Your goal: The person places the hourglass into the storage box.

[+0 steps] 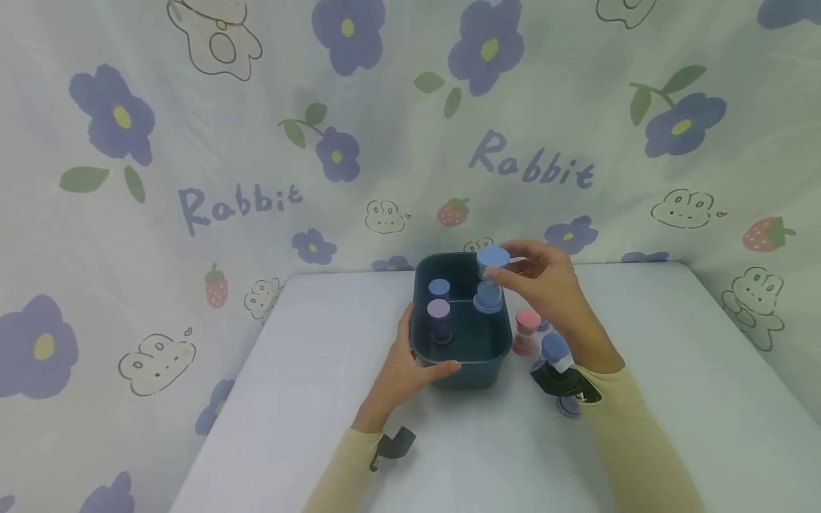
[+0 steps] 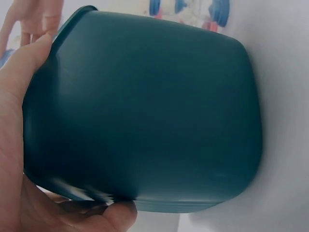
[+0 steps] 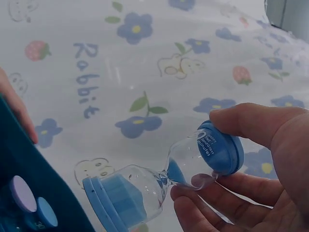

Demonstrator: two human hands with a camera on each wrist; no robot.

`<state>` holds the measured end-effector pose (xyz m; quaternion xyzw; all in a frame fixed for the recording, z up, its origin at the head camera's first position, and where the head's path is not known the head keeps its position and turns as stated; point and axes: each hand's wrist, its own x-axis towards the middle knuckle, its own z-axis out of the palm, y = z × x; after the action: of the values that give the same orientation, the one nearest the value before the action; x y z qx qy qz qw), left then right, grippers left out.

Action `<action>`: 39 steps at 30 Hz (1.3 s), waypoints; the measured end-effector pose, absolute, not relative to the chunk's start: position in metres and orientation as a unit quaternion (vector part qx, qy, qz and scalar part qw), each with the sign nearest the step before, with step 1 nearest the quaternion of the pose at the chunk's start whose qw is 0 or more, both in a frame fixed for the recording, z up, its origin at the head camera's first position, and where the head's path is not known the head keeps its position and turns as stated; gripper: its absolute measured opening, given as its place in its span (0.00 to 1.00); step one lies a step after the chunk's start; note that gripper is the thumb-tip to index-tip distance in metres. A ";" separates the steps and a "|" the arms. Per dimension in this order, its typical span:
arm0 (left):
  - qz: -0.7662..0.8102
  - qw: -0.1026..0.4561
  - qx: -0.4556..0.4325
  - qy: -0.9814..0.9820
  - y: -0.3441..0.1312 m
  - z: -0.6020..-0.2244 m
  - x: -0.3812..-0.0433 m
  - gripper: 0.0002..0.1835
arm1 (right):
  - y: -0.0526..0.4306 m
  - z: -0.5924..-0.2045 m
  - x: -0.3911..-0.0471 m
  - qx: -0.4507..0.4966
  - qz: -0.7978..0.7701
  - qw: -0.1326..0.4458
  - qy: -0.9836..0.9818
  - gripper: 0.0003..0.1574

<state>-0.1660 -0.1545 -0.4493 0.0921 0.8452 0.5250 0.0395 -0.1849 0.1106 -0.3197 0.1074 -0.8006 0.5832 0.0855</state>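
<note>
Between the thumb and fingers of my right hand [image 1: 539, 274], a blue sand timer [image 3: 166, 176] is pinched by one cap. It hangs over the right part of a dark green bin [image 1: 471, 370], and blue sand shows in both its bulbs in the right wrist view. My left hand [image 1: 400, 374] grips the bin at its near left corner, thumb at the near rim and fingers along the left side. Inside the bin, a lilac-capped sand timer [image 1: 439, 309] stands in front of a blue-capped sand timer [image 1: 439, 287].
Right of the bin on the white table [image 1: 295, 399] stand a pink sand timer [image 1: 527, 320] and a blue-capped sand timer [image 1: 554, 347]. A purplish timer end [image 1: 569, 407] shows below the right wrist's black mount [image 1: 564, 382]. A patterned curtain [image 1: 398, 142] hangs behind.
</note>
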 end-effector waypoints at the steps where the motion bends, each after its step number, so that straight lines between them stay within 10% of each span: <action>1: 0.526 0.039 0.093 0.844 -0.155 -0.450 -0.166 0.72 | 0.108 -0.321 -0.186 0.106 0.581 0.080 -0.803 0.27; 39: 0.514 0.036 0.102 0.851 -0.156 -0.452 -0.168 0.69 | 0.052 -0.376 -0.203 0.141 0.571 -0.028 -0.808 0.33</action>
<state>-0.1683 -0.1562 -0.4517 0.1016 0.8511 0.5138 0.0363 -0.2029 0.0519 -0.3764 0.1414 -0.8081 0.5711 -0.0285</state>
